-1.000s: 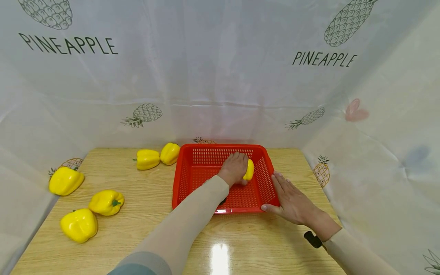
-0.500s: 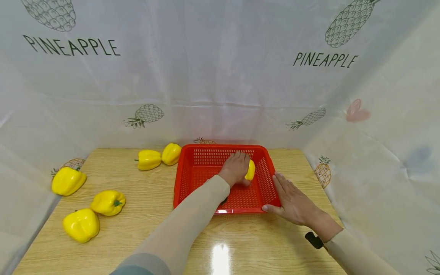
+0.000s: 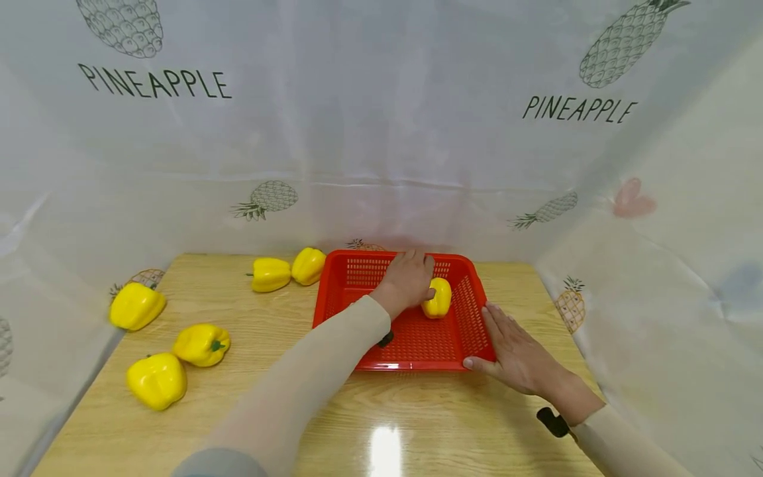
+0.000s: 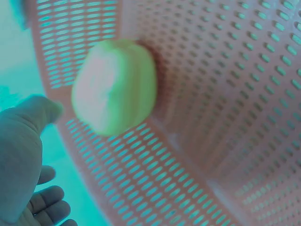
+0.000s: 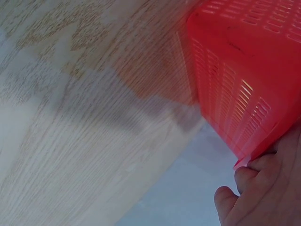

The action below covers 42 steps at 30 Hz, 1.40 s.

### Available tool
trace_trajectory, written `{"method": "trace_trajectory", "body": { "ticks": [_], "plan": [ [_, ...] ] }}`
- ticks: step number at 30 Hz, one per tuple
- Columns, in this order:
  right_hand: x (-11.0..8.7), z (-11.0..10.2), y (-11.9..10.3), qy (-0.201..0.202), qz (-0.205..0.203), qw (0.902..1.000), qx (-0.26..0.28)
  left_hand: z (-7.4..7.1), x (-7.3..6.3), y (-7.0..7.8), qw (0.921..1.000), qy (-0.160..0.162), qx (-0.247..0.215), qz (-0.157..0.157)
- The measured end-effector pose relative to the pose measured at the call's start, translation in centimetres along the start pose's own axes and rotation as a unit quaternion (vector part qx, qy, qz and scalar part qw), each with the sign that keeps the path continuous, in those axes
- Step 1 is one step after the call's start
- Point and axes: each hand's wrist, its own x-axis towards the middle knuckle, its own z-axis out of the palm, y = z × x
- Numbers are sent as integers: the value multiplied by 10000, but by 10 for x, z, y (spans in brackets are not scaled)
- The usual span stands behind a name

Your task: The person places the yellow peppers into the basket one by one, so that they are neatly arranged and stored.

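A yellow bell pepper [image 3: 440, 299] lies in the red plastic basket [image 3: 417, 365], toward its right side. My left hand [image 3: 405, 281] hovers over the basket, just left of the pepper. In the left wrist view, a gap shows between the thumb and the pepper [image 4: 115, 87], and the fingers are spread loosely with nothing in them. My right hand [image 3: 520, 351] rests against the basket's right side with fairly straight fingers, its thumb at the front right corner. The right wrist view shows its fingertips at the rim of the basket [image 5: 235, 94].
Two bell peppers [image 3: 271, 274] lie left of the basket near the table's back edge. Several others, including one bell pepper [image 3: 157, 381] nearest the front, lie at the table's left. A pineapple-print sheet [image 3: 381, 132] hangs behind the wooden table [image 3: 453, 424].
My left hand has let go of the bell pepper and moved up and away to its left, so more of the pepper shows. The right hand stays at the basket. The head view has shifted slightly.
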Motion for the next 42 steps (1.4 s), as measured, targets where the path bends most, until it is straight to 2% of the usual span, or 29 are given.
{"method": "trace_trajectory", "body": {
  "ticks": [2, 6, 10, 13, 18, 22, 26, 28, 30, 34, 38, 42],
  "plan": [
    [-1, 0, 1, 10, 19, 10000, 4, -9, -3, -6, 9999, 85, -133, -41],
    [-2, -1, 1, 9, 35, 10000, -7, -31, -15, -25, 9962, 419, -724, -236],
    [-1, -1, 1, -16, 49, 10000, 31, -46, -36, -56, 9883, 862, -1205, -373],
    [0, -1, 1, -19, 37, 10000, 18, -49, -53, -85, 9803, 1258, -1434, -519],
    [1, -3, 2, -30, 23, 10000, -27, -33, -80, -130, 9601, 1736, -1951, -1000],
    [2, -3, 3, -14, -8, 10000, -90, -8, -99, -159, 9472, 1768, -2233, -1474],
    [2, -4, 3, -14, -33, 9999, -140, 22, -112, -181, 9423, 1669, -2237, -1847],
    [2, -4, 3, -24, -32, 9999, -142, 36, -117, -189, 9443, 1528, -2218, -1890],
    [2, -4, 3, -30, -27, 9999, -136, 50, -120, -194, 9494, 1328, -2150, -1863],
    [1, -3, 2, -14, -15, 9999, -99, 73, -120, -199, 9644, 1022, -1771, -1674],
    [0, -2, 1, 3, -5, 10000, -83, 86, -117, -201, 9738, 1026, -1384, -1486],
    [-1, -1, 0, 8, 1, 10000, -83, 92, -113, -202, 9805, 927, -1155, -1291]
  ]
}}
